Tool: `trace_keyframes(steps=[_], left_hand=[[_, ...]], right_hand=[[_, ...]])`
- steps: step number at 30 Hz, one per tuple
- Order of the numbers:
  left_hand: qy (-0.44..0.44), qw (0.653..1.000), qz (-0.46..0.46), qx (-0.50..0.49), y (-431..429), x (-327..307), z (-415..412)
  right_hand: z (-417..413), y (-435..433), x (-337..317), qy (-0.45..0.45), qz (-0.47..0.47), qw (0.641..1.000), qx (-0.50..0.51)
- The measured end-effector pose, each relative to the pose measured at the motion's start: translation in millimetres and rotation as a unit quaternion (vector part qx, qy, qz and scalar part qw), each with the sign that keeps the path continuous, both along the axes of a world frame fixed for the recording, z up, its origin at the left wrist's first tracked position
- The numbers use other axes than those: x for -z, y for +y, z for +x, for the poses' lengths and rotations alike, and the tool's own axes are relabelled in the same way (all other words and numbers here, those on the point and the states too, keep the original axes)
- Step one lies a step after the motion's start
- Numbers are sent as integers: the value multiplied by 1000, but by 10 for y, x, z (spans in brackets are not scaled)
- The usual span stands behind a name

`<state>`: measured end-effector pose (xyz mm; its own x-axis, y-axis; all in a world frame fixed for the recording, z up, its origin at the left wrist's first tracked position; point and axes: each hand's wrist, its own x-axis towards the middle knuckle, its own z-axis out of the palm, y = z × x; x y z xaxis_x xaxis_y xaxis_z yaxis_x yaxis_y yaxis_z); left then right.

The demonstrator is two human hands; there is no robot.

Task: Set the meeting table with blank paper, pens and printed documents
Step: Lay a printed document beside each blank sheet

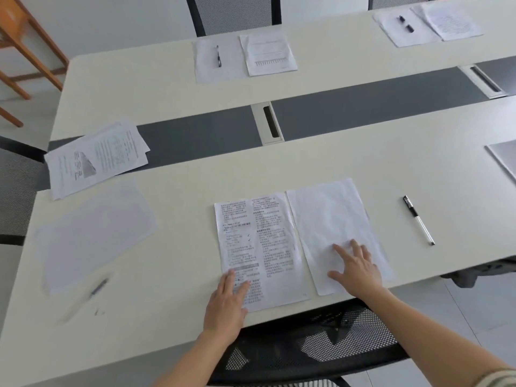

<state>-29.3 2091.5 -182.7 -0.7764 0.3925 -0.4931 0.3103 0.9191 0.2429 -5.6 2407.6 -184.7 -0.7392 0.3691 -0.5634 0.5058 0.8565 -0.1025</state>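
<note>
A printed document (258, 247) lies flat near the front edge of the white meeting table (349, 163). Right beside it lies a blank sheet (332, 219), their long edges almost touching. My left hand (227, 304) rests flat with straight fingers on the document's lower left corner. Fingers spread, my right hand (356, 268) presses on the blank sheet's lower part. A pen (418, 219) with a black cap lies on the table to the right of the blank sheet, apart from both hands.
At the left sit a blank sheet (95, 236), a blurred pen (99, 286) and a loose stack of printed pages (97, 155). Two far places hold paper, pens and documents (266, 53). A mesh chair (312, 342) stands below the table's edge. Another sheet (505, 157) shows at the right edge.
</note>
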Motion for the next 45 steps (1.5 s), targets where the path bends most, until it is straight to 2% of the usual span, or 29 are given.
trace_keyframes(steps=[3, 6, 11, 15, 22, 26, 29, 31, 34, 39, 45], left_hand=[[-1, 1000, -5, 3, -7, 19, 5], [-3, 1000, -10, 5, -4, 20, -11], [-6, 1000, -19, 12, 26, 19, -44], [-5, 999, -42, 19, 65, 16, -52], [-6, 998, -64, 28, 104, 16, -46], [-5, 998, -63, 30, 117, -2, -51], [-6, 998, -61, 29, 147, -24, -55], [-6, 998, -62, 29, 158, -31, -60], [-3, 998, -63, 27, 160, -37, -67], [0, 998, -64, 23, 138, -16, -67], [0, 997, -62, 39, 150, -76, -125]], right_hand=[[-5, 4, -20, -2, -4, 1000, 6], [-70, 197, -106, 54, 5, 998, 45], [-101, 1047, -222, 140, 42, 960, 238], [-14, 1561, -185, 103, 58, 928, 353], [-68, 1726, -55, 98, 40, 909, 403], [-162, 1526, -141, 138, -7, 913, 385], [-245, 1109, -205, 205, -71, 927, 307], [-234, 766, -185, 213, -107, 939, 246], [-171, 414, -78, 191, -120, 957, 183], [-147, 283, 32, 121, -97, 979, 134], [-173, 322, -10, 84, -80, 986, 121]])
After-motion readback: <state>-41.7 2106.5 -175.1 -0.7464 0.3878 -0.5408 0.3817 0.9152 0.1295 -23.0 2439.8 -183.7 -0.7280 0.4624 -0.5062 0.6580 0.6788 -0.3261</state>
